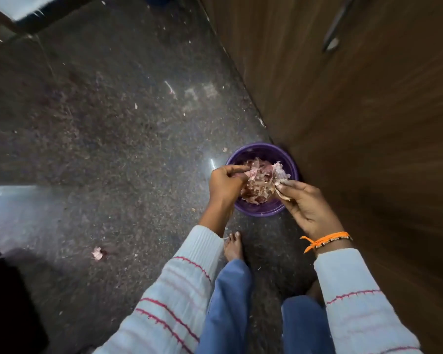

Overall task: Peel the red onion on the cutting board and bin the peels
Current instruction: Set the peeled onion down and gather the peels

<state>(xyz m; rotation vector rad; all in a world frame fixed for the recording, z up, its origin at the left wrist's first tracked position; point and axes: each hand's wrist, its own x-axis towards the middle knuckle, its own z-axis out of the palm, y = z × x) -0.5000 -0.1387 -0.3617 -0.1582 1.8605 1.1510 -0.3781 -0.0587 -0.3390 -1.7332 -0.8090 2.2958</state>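
Peels (257,186) between hands, hiding purple bin's (287,159) inside

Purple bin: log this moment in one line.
stage: binning peels | both hands hold onion peels over purple bin | stray peel on floor

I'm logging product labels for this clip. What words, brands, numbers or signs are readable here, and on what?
None can be read. The purple bin, the wooden cabinet, the sleeves and the orange wrist thread show no print; the stone floor bears only scattered peel scraps.
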